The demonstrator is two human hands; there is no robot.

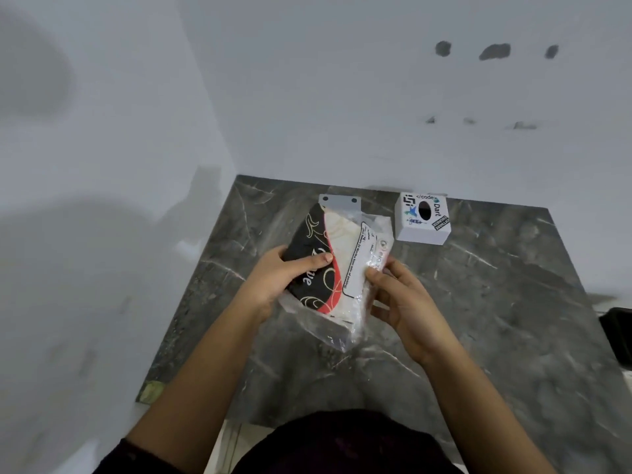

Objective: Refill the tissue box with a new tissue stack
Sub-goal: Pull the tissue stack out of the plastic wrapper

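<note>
I hold a tissue pack (pixel 337 265) in clear plastic wrap, printed black, red and cream, above the dark marble counter (pixel 478 302). My left hand (pixel 277 278) grips its black left side, thumb across the print. My right hand (pixel 407 302) pinches the crinkled plastic on the pack's right edge. The white cube tissue box (pixel 422 218), covered in stickers and with a dark oval slot on top, stands at the back of the counter, right of the pack and apart from both hands.
A grey flat plate (pixel 339 201) with two holes lies behind the pack by the wall. White walls close the counter at the back and left. A black object (pixel 619 330) sits at the right edge.
</note>
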